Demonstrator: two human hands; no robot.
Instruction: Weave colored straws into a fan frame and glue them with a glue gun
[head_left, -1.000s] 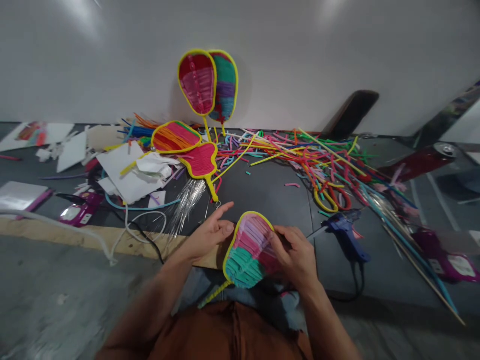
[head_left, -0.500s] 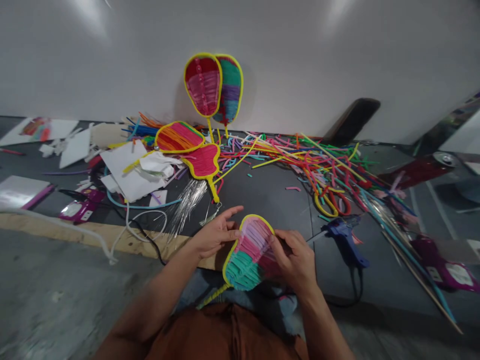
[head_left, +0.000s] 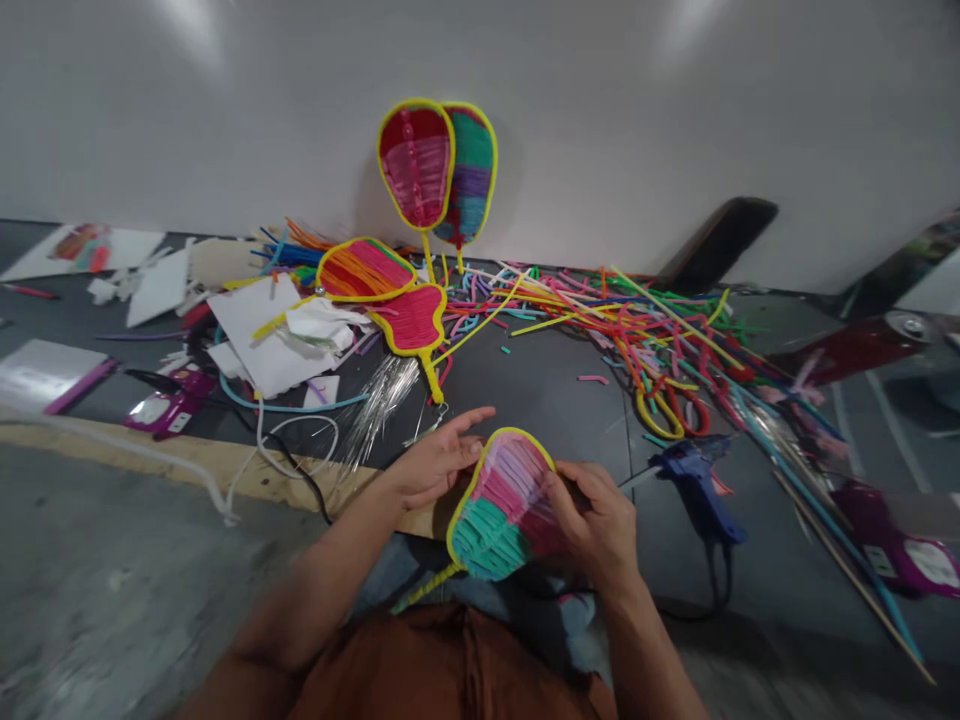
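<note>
A hand fan made of pipe cleaners (head_left: 495,510), yellow-rimmed with pink, lilac, teal and dark red bands, is held over my lap. Its yellow handle points down to the left. My right hand (head_left: 596,515) pinches the fan's right edge, thumb on the front face. Beside the upper left rim is my left hand (head_left: 442,462), its fingers stretched out and apart; whether its thumb touches the rim I cannot tell. Just beyond it on the table lies a pink fan (head_left: 409,320) with a yellow handle, partly under an orange-and-pink fan (head_left: 364,270).
Two more fans (head_left: 416,165) lean on the wall. Loose pipe cleaners (head_left: 600,310) are heaped along the back. Scissors (head_left: 660,412) and a blue glue gun (head_left: 697,490) lie at right, near a red can (head_left: 855,350). White paper (head_left: 259,335) and a purple glue gun (head_left: 171,403) are at left.
My left thumb has come off the fan's front face to the rim's outer side. The right hand keeps its grip. The whole view has shifted slightly.
</note>
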